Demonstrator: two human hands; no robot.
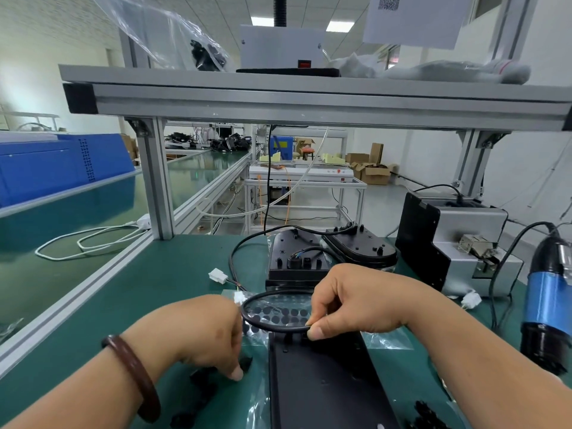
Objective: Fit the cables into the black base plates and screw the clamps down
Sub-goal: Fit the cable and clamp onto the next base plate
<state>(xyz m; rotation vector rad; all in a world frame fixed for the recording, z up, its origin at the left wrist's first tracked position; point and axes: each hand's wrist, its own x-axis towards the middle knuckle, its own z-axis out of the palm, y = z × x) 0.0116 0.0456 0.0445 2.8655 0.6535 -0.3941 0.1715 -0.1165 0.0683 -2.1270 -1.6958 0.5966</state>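
A black base plate (325,385) lies flat in front of me on the green mat. My right hand (356,300) pinches a looped black cable (263,323) between thumb and forefinger just above the plate's far end. My left hand (204,332) reaches down left of the plate, its curled fingers touching small black clamps (201,379) on the mat; whether it holds one is hidden. Two more black base plates (297,258) with cables fitted are stacked behind.
A blue electric screwdriver (548,305) hangs at the right. A grey screw feeder (464,243) stands behind it. A clear bag of black round pads (278,311) lies under the cable loop. White connectors (216,275) lie on the mat. An aluminium shelf frame (154,181) stands above.
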